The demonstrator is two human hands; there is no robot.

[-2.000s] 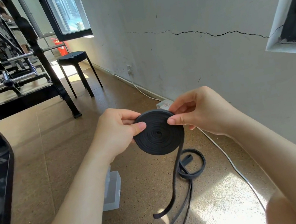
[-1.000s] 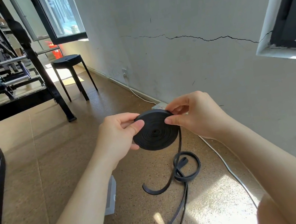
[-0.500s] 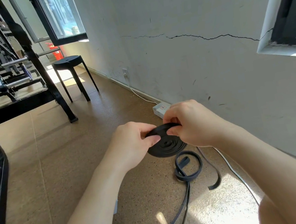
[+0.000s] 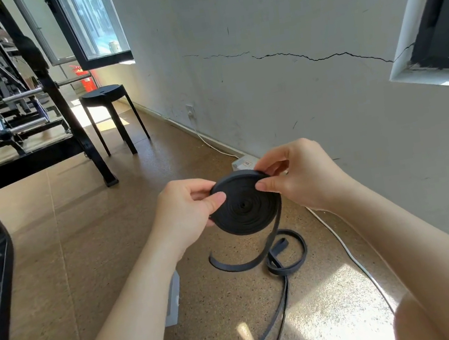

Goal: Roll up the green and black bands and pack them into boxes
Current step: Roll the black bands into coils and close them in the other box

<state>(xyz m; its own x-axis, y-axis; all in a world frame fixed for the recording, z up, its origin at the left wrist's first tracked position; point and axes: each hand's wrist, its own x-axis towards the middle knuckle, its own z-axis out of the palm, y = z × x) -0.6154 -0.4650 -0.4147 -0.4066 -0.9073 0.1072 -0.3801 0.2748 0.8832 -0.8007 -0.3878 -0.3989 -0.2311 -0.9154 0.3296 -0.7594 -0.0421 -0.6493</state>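
Observation:
A black band is wound into a flat coil (image 4: 245, 206) that I hold upright in front of me, its spiral face toward the camera. My left hand (image 4: 187, 212) pinches the coil's left edge with thumb on the face. My right hand (image 4: 299, 177) pinches the upper right rim. The band's loose tail (image 4: 273, 241) drops from the coil's right side, curls left above the floor and trails down toward me. A second loop of black band (image 4: 288, 253) lies on the floor below. No green band is in view.
A clear plastic box (image 4: 173, 300) lies on the floor, partly hidden under my left forearm. A white cable (image 4: 345, 250) runs along the wall to a white power strip (image 4: 241, 164). A black stool (image 4: 109, 111) and black gym racks (image 4: 18, 120) stand at left.
The coil, tilted nearly flat and held low half a second ago, is raised and turned upright facing me. The loose tail has swung from the right to the left.

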